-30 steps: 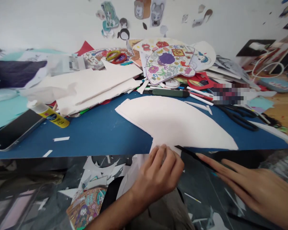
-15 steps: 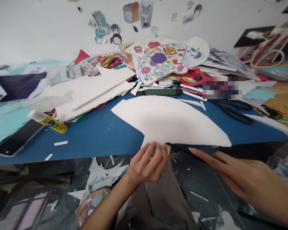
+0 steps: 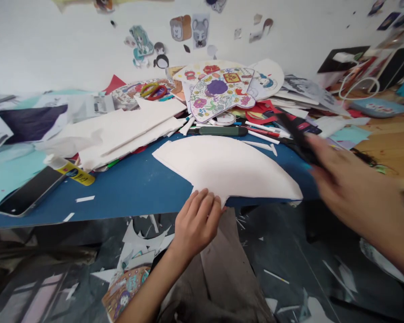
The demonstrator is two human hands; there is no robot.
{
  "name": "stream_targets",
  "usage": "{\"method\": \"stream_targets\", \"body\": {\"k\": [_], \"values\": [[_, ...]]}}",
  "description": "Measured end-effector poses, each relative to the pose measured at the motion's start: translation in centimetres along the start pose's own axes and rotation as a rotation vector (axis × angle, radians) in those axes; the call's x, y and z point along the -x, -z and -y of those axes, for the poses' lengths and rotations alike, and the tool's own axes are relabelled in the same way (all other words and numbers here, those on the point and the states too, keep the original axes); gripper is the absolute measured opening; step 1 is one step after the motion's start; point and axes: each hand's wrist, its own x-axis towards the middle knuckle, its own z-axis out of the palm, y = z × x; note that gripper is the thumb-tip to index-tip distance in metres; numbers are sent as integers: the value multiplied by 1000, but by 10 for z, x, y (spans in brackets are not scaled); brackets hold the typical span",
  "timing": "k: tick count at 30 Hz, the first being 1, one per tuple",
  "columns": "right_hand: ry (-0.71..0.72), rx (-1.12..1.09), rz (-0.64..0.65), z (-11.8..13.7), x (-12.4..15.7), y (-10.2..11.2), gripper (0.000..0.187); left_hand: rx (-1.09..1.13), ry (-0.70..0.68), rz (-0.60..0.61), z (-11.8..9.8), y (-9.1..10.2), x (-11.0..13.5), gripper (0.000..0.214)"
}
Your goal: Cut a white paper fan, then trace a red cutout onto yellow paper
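A white fan-shaped foam sheet lies on the blue mat, its narrow tip hanging over the near edge. My left hand grips that tip, fingers on top and the thumb hidden below. My right hand is smeared by motion over the mat's right end. It carries a long black strip that points up and left, above the sheet's right corner.
A green-handled knife, pens and a coloured paper fan lie behind the sheet. Stacked white foam boards, a glue stick and a phone are on the left. Paper scraps cover the floor below.
My right hand has swung up and right from the mat's near edge, taking the black strip with it. My left hand has stayed on the sheet's tip. The sheet has shifted slightly left.
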Motion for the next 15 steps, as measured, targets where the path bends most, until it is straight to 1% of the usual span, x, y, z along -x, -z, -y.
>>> {"method": "stream_targets", "body": {"k": [1,2,4,6,7,8,10,12,15], "values": [[28,-3,26,18,-22,-2,55,-17,-12,-9,-1,0,2,19],[108,-9,4,36,-41,-6,59,-36,-22,-18,-1,1,3,19],[313,-137,-27,68,-69,-17,63,-64,-36,-32,-1,2,7,18],[480,-291,40,93,-83,-31,66,-83,-49,-46,1,4,9,17],[532,-337,85,102,-86,-38,65,-88,-62,-52,3,4,10,17],[555,-361,133,108,-86,-45,63,-92,-80,-60,4,4,10,16],[556,-367,198,115,-85,-58,58,-98,-115,-86,7,3,11,16],[534,-360,215,116,-83,-65,54,-100,-129,-126,9,1,12,16],[530,-361,205,114,-84,-67,53,-90,-94,-171,7,-2,14,18]]}}
